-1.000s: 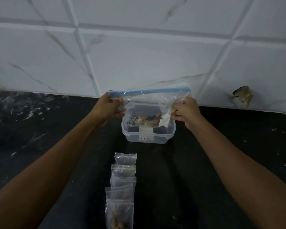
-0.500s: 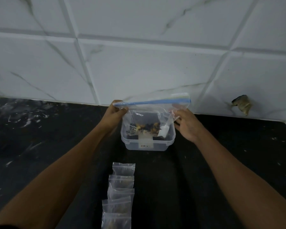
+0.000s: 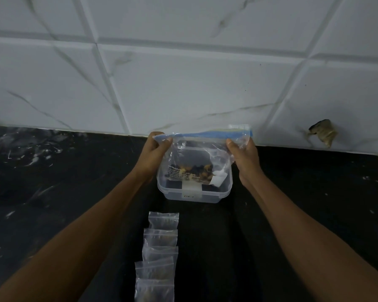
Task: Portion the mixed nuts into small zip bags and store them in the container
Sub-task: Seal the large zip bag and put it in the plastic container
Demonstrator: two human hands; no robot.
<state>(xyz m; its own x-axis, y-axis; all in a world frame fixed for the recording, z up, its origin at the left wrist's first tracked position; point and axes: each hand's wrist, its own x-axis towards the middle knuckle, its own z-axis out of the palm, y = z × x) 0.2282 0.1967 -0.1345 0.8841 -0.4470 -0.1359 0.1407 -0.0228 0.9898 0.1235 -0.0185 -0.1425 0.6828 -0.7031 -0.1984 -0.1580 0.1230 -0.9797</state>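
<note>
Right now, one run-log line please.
left hand: holds clear blue-zip bag | right hand: same | bag over clear plastic container | five small bags on counter

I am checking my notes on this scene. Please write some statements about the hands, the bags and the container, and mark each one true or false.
1. Both hands, left hand and right hand, hold the large zip bag. True.
2. The large zip bag has a red strip. False: its strip is blue.
3. The small zip bags lie in a row on the black counter. True.
4. The small bags are inside the clear container. False: they lie in front of it.
</note>
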